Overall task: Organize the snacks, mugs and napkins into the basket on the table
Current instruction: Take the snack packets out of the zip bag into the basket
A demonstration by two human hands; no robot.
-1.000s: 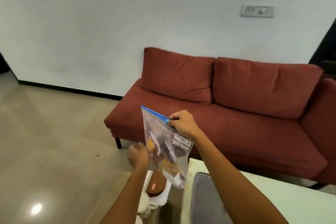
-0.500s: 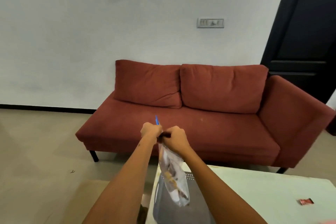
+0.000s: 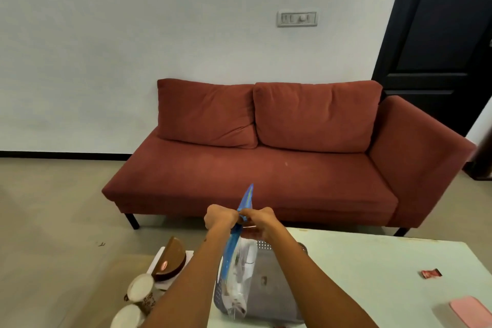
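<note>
Together, hands (image 3: 239, 220) pinch crinkly plastic bag (image 3: 237, 274).

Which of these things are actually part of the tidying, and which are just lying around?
Part of the job: zip bag of snacks, grey basket, two mugs, both hands.

Just lying about: red sofa, red sachet, pink item.

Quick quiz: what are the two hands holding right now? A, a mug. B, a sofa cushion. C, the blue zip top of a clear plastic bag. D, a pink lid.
C: the left hand and right hand both pinch the blue zip strip of the clear bag, which hangs over the grey basket.
</note>
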